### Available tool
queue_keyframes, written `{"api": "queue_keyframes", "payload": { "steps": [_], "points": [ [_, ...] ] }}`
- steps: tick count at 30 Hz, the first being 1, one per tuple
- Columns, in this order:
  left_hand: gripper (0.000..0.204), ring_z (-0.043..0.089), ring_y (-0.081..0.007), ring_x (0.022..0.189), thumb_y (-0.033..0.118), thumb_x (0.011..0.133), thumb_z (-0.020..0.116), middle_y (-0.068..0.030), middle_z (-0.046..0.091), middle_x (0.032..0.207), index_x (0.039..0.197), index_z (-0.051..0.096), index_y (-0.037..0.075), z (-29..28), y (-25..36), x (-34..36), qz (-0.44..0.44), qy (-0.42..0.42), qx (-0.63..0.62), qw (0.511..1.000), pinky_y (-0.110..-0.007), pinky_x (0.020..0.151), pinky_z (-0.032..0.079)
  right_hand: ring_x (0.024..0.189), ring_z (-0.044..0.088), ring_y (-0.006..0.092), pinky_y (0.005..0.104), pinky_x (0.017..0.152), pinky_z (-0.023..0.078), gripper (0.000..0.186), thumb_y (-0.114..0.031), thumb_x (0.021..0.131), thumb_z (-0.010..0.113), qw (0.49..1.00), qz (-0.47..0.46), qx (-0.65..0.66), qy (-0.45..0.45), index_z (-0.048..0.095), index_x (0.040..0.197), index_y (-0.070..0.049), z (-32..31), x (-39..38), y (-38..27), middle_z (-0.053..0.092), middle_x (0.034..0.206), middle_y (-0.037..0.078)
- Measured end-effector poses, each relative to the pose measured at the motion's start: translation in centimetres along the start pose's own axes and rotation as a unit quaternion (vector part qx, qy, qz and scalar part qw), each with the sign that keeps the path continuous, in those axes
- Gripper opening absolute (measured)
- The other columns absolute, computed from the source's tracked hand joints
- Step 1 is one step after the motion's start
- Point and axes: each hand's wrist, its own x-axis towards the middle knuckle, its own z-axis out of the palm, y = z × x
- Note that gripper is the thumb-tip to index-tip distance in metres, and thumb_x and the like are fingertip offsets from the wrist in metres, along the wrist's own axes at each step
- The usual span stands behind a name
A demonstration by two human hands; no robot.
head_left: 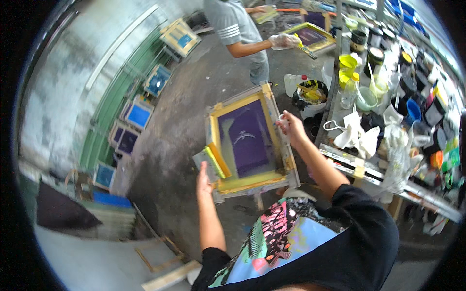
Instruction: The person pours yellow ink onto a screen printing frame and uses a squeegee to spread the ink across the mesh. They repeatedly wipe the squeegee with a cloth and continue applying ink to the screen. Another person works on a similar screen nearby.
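Hands [204, 183] at screen [248, 140], grips unclear

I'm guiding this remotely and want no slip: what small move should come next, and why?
Probably steady the frame with the right hand before shifting the yellow-and-gray tool: that hand is at the frame's right edge, while the left hand is by the tool, which overlaps the left edge.

To your left, your left hand [204, 181] can swing out over the floor [167, 140] as far as the leaning framed screens [139, 116]. The cluttered surface [340, 160] hems in your right hand [291, 128], with the bucket [313, 112] beside its forward path. Beyond your large screen [250, 140], a co-worker [240, 29] stands in the way; clearance beneath it is hard to judge.
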Motion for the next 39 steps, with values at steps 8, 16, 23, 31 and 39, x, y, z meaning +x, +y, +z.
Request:
{"api": "queue_keyframes", "payload": {
  "steps": [8, 16, 23, 31, 39],
  "points": [
    [0.074, 0.065, -0.0254, 0.121, 0.051, 0.09, 0.077, -0.0094, 0.066, 0.135, 0.141, 0.056, 0.002, 8.4, 2.4, 26.2, -0.082, -0.084, 0.025, 0.993, -0.045, 0.104, 0.051, 0.052, 0.047, 0.0065, 0.023, 0.051, 0.039, 0.032, -0.036, 0.102, 0.062, 0.981, -0.087, 0.032, 0.173, 0.063, 0.099, -0.004, -5.0, 10.8, -2.1, 0.073, 0.081, 0.013],
    [0.079, 0.066, -0.0273, 0.118, 0.052, 0.087, 0.081, -0.0138, 0.066, 0.133, 0.139, 0.056, -0.003, 21.7, 4.9, 42.2, -0.132, -0.191, 0.126, 0.965, -0.044, 0.1, 0.054, 0.058, 0.054, 0.0072, 0.0234, 0.055, 0.043, 0.036, -0.04, 0.1, 0.065, 0.923, -0.17, -0.008, 0.345, 0.067, 0.093, -0.005, -9.0, 15.3, -4.1, 0.072, 0.08, 0.007],
    [0.08, 0.065, -0.0285, 0.122, 0.054, 0.088, 0.079, -0.0138, 0.064, 0.137, 0.141, 0.055, -0.001, 27.1, 4.9, 54.5, -0.136, -0.249, 0.185, 0.941, -0.045, 0.104, 0.051, 0.059, 0.054, 0.0076, 0.0247, 0.057, 0.044, 0.038, -0.043, 0.101, 0.066, 0.909, -0.19, -0.005, 0.371, 0.068, 0.095, -0.005, -10.6, 19.4, 0.1, 0.07, 0.083, 0.005],
    [0.067, 0.069, -0.0276, 0.115, 0.048, 0.095, 0.073, -0.012, 0.067, 0.132, 0.138, 0.057, 0.0, 35.0, 3.1, 64.4, -0.206, -0.366, 0.191, 0.887, -0.045, 0.095, 0.057, 0.069, 0.058, 0.0096, 0.0261, 0.065, 0.048, 0.035, -0.035, 0.101, 0.065, 0.88, -0.165, -0.067, 0.44, 0.072, 0.111, -0.002, -11.9, 22.0, 1.3, 0.071, 0.094, 0.004],
    [0.065, 0.068, -0.025, 0.114, 0.049, 0.095, 0.073, -0.0102, 0.068, 0.131, 0.136, 0.057, 0.001, 39.3, -0.8, 67.4, -0.269, -0.387, 0.201, 0.859, -0.044, 0.097, 0.055, 0.067, 0.056, 0.008, 0.0275, 0.059, 0.05, 0.031, -0.011, 0.105, 0.05, 0.841, -0.156, -0.047, 0.515, 0.069, 0.129, -0.006, -14.3, 24.4, 3.1, 0.07, 0.099, 0.001]
  ]
}}
